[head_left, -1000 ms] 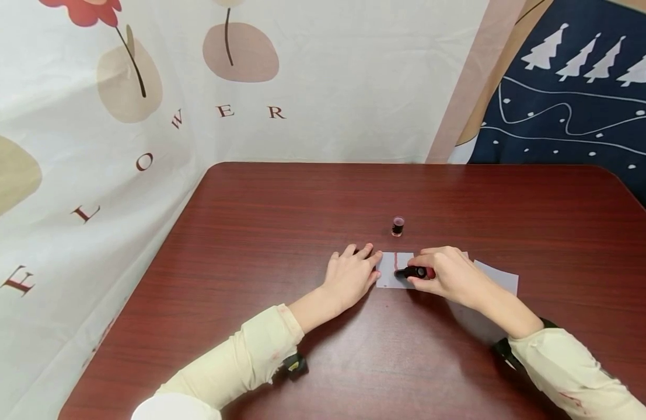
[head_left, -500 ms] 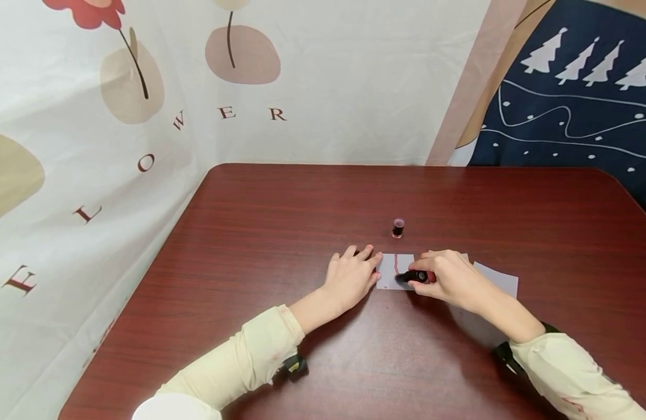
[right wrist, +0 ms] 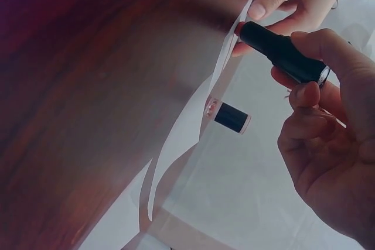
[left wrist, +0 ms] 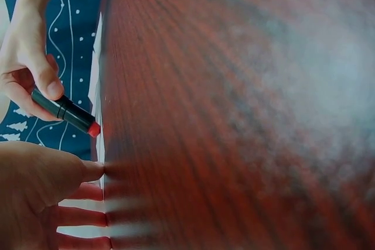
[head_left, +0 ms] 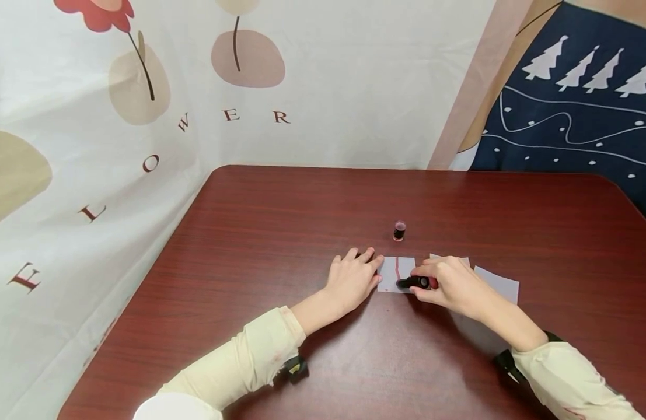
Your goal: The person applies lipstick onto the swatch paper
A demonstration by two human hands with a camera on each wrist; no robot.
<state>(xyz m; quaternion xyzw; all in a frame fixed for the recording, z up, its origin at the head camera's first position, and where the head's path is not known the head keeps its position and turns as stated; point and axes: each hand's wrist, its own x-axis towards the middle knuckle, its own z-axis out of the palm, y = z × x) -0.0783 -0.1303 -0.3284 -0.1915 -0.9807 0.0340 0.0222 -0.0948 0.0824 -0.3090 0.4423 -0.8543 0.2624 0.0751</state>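
In the head view, a small white paper (head_left: 387, 277) lies on the table with a red line running down it. My left hand (head_left: 349, 286) rests beside it, its spread fingers touching the paper's left edge. My right hand (head_left: 451, 283) pinches a black lipstick (head_left: 413, 282) between thumb and fingers. In the right wrist view, the lipstick (right wrist: 281, 51) is tilted, its red tip against the paper. The left wrist view shows the same red tip (left wrist: 94, 129) close to the sheet. Behind the paper stands the clear lipstick cap (head_left: 399, 231) with a black band.
More white sheets (head_left: 498, 282) lie to the right, partly under my right hand and forearm. The dark red wooden table (head_left: 280, 233) meets a white printed curtain (head_left: 354, 87) at the back and left. A navy printed cloth (head_left: 575, 122) hangs at the back right.
The lipstick tip has slid down the paper toward me, and the red line is longer. My left hand stays in place. The head view has tilted up slightly.
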